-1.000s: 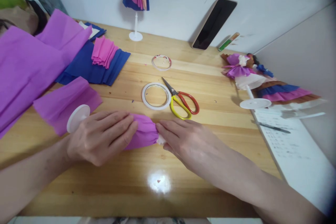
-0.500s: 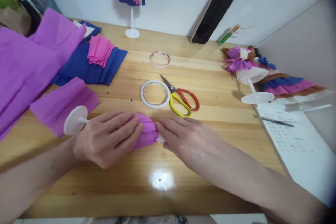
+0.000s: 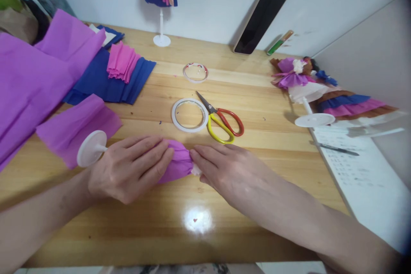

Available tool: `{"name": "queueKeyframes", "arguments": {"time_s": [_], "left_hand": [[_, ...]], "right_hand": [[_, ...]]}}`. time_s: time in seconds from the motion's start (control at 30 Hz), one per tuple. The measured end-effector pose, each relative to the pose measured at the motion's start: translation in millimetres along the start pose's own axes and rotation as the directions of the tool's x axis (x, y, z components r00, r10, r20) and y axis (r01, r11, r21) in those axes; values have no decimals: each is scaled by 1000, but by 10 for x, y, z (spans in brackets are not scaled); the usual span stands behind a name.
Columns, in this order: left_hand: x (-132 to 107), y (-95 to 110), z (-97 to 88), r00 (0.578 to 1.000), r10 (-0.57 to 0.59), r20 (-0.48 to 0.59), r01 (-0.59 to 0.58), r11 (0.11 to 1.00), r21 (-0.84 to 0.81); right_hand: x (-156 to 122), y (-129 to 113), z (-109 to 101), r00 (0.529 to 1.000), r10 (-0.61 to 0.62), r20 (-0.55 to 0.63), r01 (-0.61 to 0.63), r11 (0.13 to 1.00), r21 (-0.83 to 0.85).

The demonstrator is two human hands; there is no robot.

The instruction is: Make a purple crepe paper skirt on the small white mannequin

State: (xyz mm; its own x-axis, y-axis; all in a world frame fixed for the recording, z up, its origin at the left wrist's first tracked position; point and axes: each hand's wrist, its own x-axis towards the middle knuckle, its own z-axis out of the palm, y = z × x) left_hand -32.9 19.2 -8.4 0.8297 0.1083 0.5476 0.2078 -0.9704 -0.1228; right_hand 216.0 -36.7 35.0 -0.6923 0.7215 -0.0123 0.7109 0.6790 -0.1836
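Observation:
My left hand [image 3: 133,167] is closed over purple crepe paper [image 3: 177,163] gathered around a white stand, whose round base [image 3: 92,148] sticks out left of the wrist. At the paper's right end, my right hand [image 3: 221,169] pinches the gathered edge, with a bit of white ruffle [image 3: 195,170] showing under its fingers. What lies inside the paper is hidden. Just beyond the hands are a roll of double-sided tape [image 3: 174,115] and scissors [image 3: 227,124] with one red and one yellow handle. A loose purple crepe piece [image 3: 70,130] lies behind the stand's base.
Large purple sheets [image 3: 28,81], folded blue paper [image 3: 99,81] and pleated pink paper [image 3: 122,62] lie at left. A second tape ring [image 3: 195,80] and a dressed stand [image 3: 161,40] are farther back. A phone [image 3: 261,19] leans on the wall. Paper-dressed figures [image 3: 308,90] and a pen [image 3: 338,149] occupy the right.
My left hand has shifted slightly left along the purple paper, and the stand's base has moved a little with it. My right hand stays almost still.

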Motion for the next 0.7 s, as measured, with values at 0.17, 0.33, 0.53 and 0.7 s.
{"name": "queueKeyframes", "arguments": {"time_s": [0.17,0.33,0.53,0.7], "left_hand": [[-46,57,-54,997,-65,46,62,996,64],[-53,74,-65,998,-52,41,47,994,100],[-16,22,-41,996,-79,29,72,978,194],[30,32,-191,971,-219,97,172,920,353]], "right_hand": [[-1,0,-4,1000,-16,27,17,999,-37],[10,-6,-10,1000,-17,12,18,1000,-26],[-22,14,58,1000,-26,8,26,997,-73],[-80,73,150,1000,-20,-22,19,998,-55]]}}
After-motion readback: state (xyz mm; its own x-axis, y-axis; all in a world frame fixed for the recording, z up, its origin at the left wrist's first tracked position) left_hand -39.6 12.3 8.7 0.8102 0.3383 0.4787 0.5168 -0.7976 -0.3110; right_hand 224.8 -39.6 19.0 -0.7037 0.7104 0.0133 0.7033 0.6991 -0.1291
